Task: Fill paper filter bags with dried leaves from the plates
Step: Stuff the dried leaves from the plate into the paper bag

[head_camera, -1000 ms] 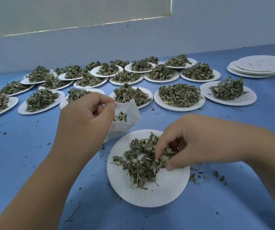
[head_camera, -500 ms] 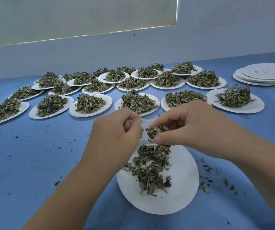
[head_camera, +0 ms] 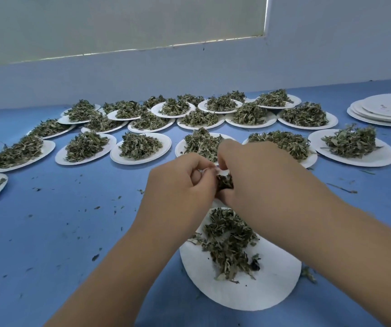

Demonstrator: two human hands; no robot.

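White paper, the nearest plate [head_camera: 241, 293] sits at six o'clock on the table, a loose heap of dried leaves [head_camera: 230, 239] on its far half. Just above it, toward twelve o'clock, the two hands meet. The left hand [head_camera: 180, 182] has its fingers curled and pinches the mouth of the filter bag [head_camera: 222, 172], of which only a sliver of white shows between the knuckles (the rest is hidden behind the hands). The right hand [head_camera: 256, 175] comes in from three o'clock, fingertips pinched on a tuft of leaves [head_camera: 224, 182] right at the bag's opening. I'd judge the bag is held over the plate on purpose, so that whatever drops lands on the paper and not on the table.

The blue tabletop [head_camera: 48, 232] is flecked with leaf crumbs from seven to ten o'clock. Farther off, from nine round to two o'clock, rows of full plates [head_camera: 140, 160] sit close together, each heaped, laid out within reach I'd guess. At two o'clock lies a stack of empty plates [head_camera: 388, 114]. Behind it all are a pale wall [head_camera: 189, 74] and a drawn blind [head_camera: 119, 24]
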